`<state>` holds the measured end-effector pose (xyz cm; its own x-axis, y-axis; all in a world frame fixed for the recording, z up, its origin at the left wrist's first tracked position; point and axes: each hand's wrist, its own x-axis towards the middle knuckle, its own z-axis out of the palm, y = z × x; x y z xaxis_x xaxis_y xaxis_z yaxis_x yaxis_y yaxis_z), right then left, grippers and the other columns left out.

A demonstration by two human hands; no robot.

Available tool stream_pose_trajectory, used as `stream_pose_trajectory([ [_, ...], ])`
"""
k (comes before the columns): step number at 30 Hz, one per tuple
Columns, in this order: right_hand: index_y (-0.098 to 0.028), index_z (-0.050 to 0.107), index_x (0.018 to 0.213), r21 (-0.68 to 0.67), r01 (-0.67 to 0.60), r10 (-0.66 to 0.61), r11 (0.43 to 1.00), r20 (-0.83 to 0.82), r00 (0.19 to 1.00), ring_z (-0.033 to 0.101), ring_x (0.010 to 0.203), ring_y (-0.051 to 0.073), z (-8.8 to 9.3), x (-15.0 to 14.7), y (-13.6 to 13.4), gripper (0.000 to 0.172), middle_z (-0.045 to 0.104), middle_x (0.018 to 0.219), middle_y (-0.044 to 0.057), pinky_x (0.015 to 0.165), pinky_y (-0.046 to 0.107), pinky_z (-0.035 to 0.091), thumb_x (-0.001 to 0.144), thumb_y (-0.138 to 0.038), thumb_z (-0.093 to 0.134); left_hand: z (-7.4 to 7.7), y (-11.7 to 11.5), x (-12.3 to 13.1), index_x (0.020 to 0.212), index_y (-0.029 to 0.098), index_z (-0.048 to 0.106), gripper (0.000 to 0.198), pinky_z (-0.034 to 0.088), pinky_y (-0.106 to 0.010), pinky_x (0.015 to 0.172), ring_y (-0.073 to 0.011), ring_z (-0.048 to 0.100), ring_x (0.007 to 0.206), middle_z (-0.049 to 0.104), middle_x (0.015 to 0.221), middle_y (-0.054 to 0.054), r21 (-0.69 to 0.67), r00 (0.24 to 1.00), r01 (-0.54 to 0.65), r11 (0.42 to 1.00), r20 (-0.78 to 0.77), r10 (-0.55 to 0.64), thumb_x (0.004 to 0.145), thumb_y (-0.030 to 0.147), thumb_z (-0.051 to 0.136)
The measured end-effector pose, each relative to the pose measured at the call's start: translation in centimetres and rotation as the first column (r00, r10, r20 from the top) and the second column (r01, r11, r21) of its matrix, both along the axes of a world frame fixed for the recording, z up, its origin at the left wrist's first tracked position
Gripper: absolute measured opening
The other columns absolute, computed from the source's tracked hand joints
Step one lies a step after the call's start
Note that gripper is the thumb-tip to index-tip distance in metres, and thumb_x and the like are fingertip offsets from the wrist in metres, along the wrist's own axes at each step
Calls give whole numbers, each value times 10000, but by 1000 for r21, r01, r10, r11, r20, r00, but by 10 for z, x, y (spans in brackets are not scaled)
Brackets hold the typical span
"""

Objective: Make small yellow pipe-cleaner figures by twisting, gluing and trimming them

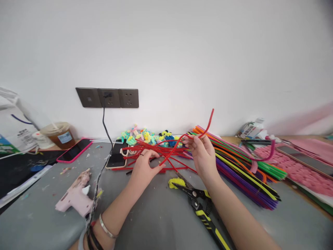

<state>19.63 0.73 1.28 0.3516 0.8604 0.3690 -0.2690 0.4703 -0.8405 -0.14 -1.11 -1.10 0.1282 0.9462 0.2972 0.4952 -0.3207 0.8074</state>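
Between the finger and thumb of my right hand (pixel 203 156) is a bent red pipe cleaner (pixel 177 144). One end curves up to the right, and the other slants down to the left. My left hand (pixel 145 168) is over a loose heap of red pipe cleaners (pixel 169 151), its thumb and forefinger apart and the thumb beside the slanting end. Wire pliers with black and yellow handles (pixel 205 217) lie in front of my right hand. A crumpled yellow piece (pixel 177 182) is by their jaws.
Bundled coloured pipe cleaners (pixel 241 170) lie at right. Small fuzzy figures (pixel 148 136) line the wall. A pink glue gun (pixel 76 199), a cord (pixel 96 187), a pink-cased phone (pixel 74 151) and a drink cup (pixel 58 135) are at left. A white-cased phone (pixel 116 158) sits near my left hand.
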Motion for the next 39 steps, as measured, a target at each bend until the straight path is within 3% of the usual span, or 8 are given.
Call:
stream_pose_trajectory([
  [3,-222,582,800,-64,-98,103,993,84,991,666,717,152,-2,-3,-1,250,695,840,-1,692,281,505,783,-426,725,6,-1,0,1005,213,632,294,440,-269,667,-149,524,701,676,920,-26,90,989,8,996,143,-21,734,269,732],
  [10,-214,653,896,-161,-380,410,911,242,880,645,828,156,-2,-8,-11,193,689,965,34,788,280,503,865,-403,668,9,-6,4,1126,201,638,315,445,-243,651,-149,596,770,706,944,-47,56,928,106,993,353,-119,811,193,632],
  [15,-199,647,881,-223,-512,558,830,295,776,653,869,180,3,-13,-18,196,692,934,43,860,330,502,864,-392,676,6,-5,5,1029,196,689,278,469,-233,639,-156,618,766,693,865,-32,60,900,113,992,417,-128,755,217,726],
  [20,-196,664,893,-256,-546,602,798,302,739,645,792,160,6,-14,-20,205,693,854,28,799,296,495,843,-391,704,7,-5,5,916,184,714,158,527,-238,697,-169,674,819,732,906,-52,100,816,136,986,553,-169,790,279,714],
  [25,-192,632,887,-309,-606,678,733,260,688,630,798,155,5,-13,-21,200,690,826,29,789,285,473,882,-390,663,14,-8,5,890,176,737,140,556,-237,709,-158,694,777,749,851,-43,105,816,103,989,560,-145,792,274,717],
  [30,-204,596,879,-255,-661,701,705,113,704,562,661,107,3,-12,-21,175,624,708,-19,669,226,443,902,-370,648,14,-8,5,871,184,777,142,584,-259,724,-182,731,789,784,833,-53,-6,793,131,991,601,-101,762,268,742],
  [34,-194,596,813,-240,-658,683,714,30,730,527,574,91,6,-11,-19,212,595,642,-34,595,212,422,859,-373,700,13,-9,5,851,195,791,114,595,-289,767,-201,747,803,797,847,-58,-32,778,161,986,620,-107,756,237,746],
  [39,-198,584,779,-215,-593,604,776,-20,797,528,550,96,8,-14,-18,250,617,621,-34,580,224,438,793,-367,768,14,-15,4,858,206,798,101,579,-272,772,-183,732,797,791,847,-45,95,815,198,976,538,-217,792,212,722],
])
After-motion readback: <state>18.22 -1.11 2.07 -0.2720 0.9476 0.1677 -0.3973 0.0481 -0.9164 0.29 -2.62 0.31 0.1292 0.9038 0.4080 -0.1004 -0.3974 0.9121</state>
